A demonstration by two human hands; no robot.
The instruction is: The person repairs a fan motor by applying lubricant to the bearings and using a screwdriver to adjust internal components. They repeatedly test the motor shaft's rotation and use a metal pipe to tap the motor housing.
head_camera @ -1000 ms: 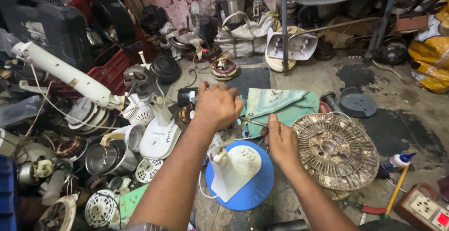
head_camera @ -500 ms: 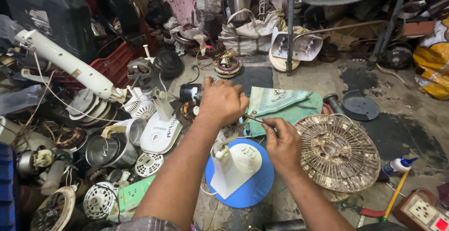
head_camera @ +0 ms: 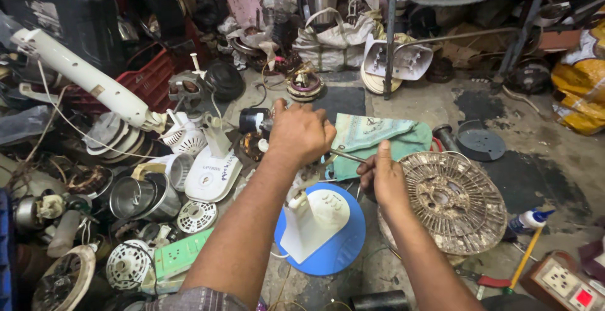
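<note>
Left hand (head_camera: pixel 301 131) is closed over the top of a small fan motor assembly, fingers curled round it; most of the part is hidden under the palm. It sits on the floor just above the white fan stand (head_camera: pixel 312 223) and its blue round base (head_camera: pixel 343 248), near the middle of the cluttered floor. Right hand (head_camera: pixel 383 175) pinches a thin metal tool, probably a screwdriver (head_camera: pixel 345 156), fingers narrow on the shaft, tip pointing left in under the left hand.

Risks, my read: the tip is aimed at the left hand's fingers, so a slip off the fastener could jab them. The tool is held far back on a thin shaft, so poor torque control. The motor rests on a loose stand and could twist. Loose screws would vanish among the scrap.

The dusty fan grille (head_camera: pixel 454 201) lies just right of the right hand, a green cloth (head_camera: pixel 378 136) behind.

Versus the earlier frame: both hands hold nearly the same position, the right one shifted slightly up toward the left; the view has moved a little.
</note>
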